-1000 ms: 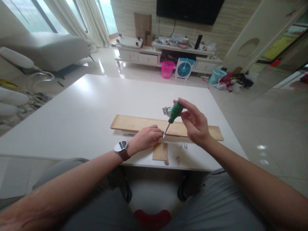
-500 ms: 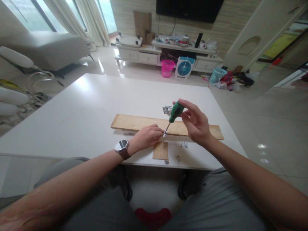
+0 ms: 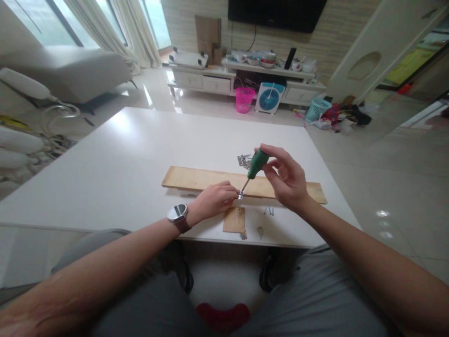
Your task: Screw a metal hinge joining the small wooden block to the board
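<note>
A long wooden board (image 3: 196,179) lies across the white table (image 3: 140,154). My right hand (image 3: 286,180) grips a green-handled screwdriver (image 3: 257,164), tilted, with its tip down at a small metal hinge (image 3: 240,195) on the board's near edge. My left hand (image 3: 213,200), with a watch on its wrist, is closed and pinches that hinge right at the tip. A small wooden piece (image 3: 234,220) lies just in front of the board, below the hinge.
Loose metal hinges (image 3: 243,160) lie behind the board and a few screws (image 3: 268,210) in front of it. Small hardware (image 3: 259,230) sits at the table's near edge. Beyond are a TV stand, a pink basket (image 3: 244,100) and a fan (image 3: 269,99).
My right hand's fingers have shifted slightly round the screwdriver handle. The left hand and the board have stayed put.
</note>
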`<control>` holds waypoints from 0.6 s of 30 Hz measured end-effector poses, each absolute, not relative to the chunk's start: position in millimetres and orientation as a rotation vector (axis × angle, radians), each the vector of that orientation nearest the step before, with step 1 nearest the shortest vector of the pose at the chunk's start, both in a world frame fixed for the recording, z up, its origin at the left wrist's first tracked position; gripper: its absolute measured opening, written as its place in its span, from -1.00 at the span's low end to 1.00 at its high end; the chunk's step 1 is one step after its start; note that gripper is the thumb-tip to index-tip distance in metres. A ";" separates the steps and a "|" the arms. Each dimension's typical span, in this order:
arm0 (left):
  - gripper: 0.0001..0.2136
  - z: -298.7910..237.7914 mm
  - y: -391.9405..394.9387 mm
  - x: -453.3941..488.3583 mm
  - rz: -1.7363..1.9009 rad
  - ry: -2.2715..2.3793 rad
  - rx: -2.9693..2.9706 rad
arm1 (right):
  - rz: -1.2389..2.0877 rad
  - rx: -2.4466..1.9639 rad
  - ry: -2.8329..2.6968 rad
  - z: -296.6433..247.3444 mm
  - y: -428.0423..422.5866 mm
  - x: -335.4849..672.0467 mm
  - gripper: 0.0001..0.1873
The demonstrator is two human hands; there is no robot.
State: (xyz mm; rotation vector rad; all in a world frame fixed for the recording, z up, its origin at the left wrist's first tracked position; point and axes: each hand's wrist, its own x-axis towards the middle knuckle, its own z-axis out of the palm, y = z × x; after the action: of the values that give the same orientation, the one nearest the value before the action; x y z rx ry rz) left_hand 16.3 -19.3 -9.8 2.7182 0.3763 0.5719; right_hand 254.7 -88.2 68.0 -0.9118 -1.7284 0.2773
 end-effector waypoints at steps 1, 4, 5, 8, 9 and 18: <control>-0.81 -9.7 -19.3 16.3 0.570 0.378 2.717 | 0.247 -0.907 -1.725 69.2 -87.8 255.1 -0.47; -0.81 -9.4 -19.3 16.3 0.566 0.382 2.711 | 0.187 -0.902 -1.700 72.5 -88.0 255.7 -0.45; -0.81 -9.3 -19.4 16.4 0.567 0.384 2.709 | 0.189 -0.905 -1.695 72.6 -88.6 255.7 -0.46; -0.80 -8.8 -19.7 16.5 0.566 0.389 2.709 | 0.274 -0.918 -1.701 69.4 -90.4 255.6 -0.48; -0.80 -8.6 -19.8 16.5 0.564 0.390 2.711 | 0.308 -0.918 -1.704 67.8 -90.7 255.7 -0.47; -0.81 -8.4 -19.3 16.1 0.555 0.382 2.720 | 0.235 -0.861 -1.742 70.1 -89.1 257.8 -0.38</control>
State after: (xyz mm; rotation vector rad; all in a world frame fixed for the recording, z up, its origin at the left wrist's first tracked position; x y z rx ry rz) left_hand 16.1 -19.3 -8.4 2.7200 0.3817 0.5549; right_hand 257.8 -89.1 70.1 -0.8609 -1.7417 0.2354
